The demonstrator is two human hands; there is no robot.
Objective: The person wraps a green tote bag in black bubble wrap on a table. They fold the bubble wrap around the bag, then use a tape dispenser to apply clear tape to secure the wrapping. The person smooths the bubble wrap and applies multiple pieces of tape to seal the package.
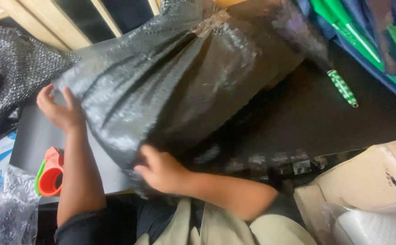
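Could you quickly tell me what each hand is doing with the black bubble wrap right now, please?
Left hand: open, fingers spread against the edge of the black bubble-wrapped bundle.
Right hand: pressed on the bundle's near end; whether it grips cannot be told.
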